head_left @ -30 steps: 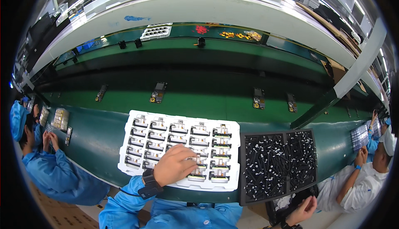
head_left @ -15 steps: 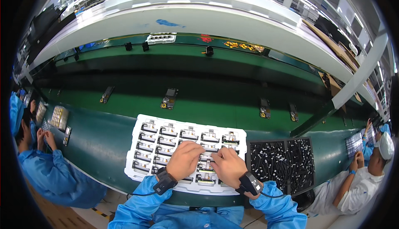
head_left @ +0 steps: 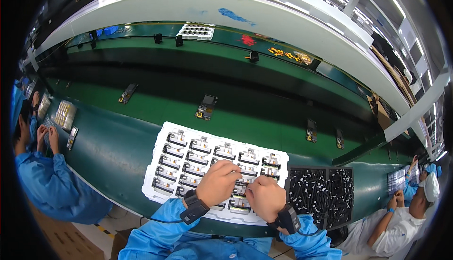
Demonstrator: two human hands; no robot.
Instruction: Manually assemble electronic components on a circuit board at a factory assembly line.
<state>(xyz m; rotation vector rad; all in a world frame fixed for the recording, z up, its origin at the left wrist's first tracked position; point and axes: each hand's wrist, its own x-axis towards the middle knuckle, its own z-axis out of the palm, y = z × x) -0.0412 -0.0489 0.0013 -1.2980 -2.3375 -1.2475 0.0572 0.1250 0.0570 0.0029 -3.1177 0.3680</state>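
Note:
A white moulded tray (head_left: 153,175) lies in front of me on the green bench, its pockets filled with rows of small electronic parts (head_left: 200,144), each with a black bar and metal pieces. Over the middle of the tray is my left hand (head_left: 220,180), its thumb and fingers pinched together. My right hand (head_left: 267,196) is just beside it, fingers curled in and closed. Both sets of fingertips meet at a part in the tray's right half. Whatever they grip is too small and covered to make out. A wrist device with a cable is strapped on each wrist.
Right of the tray stands a black two-compartment bin (head_left: 353,191) of small black parts. Circuit boards (head_left: 206,107) lie on the green conveyor beyond. A white shelf edge (head_left: 264,9) spans above; a slanted post (head_left: 363,149) stands at right. Co-workers sit on both sides.
The whole view has tilted and shifted a little. My hands stay over the same part of the tray, with the right fingers slightly nearer to me. The tray itself appears unmoved.

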